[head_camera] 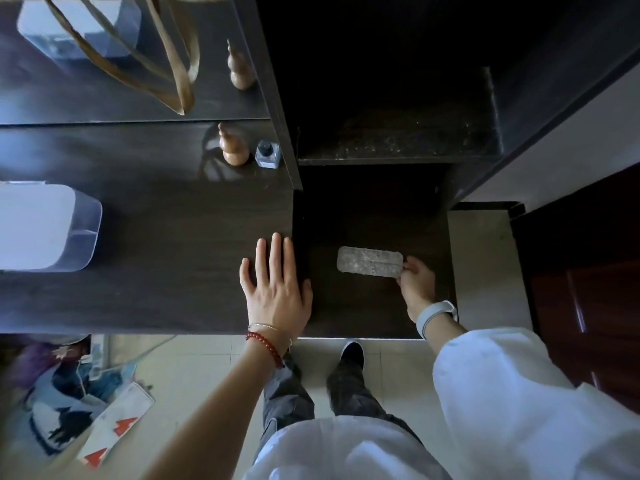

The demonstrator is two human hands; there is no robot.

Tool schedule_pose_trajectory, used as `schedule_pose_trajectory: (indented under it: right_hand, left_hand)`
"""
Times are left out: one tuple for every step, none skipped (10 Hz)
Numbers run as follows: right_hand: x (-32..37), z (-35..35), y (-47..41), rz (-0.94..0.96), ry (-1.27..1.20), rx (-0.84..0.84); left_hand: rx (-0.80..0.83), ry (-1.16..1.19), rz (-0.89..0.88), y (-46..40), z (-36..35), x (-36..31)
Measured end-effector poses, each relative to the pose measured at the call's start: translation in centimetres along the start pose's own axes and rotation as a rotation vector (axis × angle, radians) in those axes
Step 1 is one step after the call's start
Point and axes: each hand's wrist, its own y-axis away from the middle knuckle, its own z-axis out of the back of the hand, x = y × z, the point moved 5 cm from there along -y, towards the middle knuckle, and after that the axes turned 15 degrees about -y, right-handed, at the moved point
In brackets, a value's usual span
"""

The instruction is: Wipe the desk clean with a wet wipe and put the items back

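The right hand (415, 278) pinches the blister pack (370, 261) by its right end; the left hand (275, 289) lies flat, fingers straight, on the desk (156, 237).

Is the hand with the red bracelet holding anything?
No, the left hand lies flat with fingers spread on the dark desk, while the right hand pinches the silvery blister pack.

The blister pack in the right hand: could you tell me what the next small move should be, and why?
Probably lower the blister pack onto the dark lower surface and let go: the right hand pinches only its end, while the left hand rests flat on the desk.
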Motion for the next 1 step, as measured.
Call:
schedule_pose_trajectory:
  right_hand:
    - [-0.22,1.05,-0.13,0.001,-0.099,-0.027]
  left_hand:
    - [-0.014,0.007,0.012,0.22,0.21,-0.09]
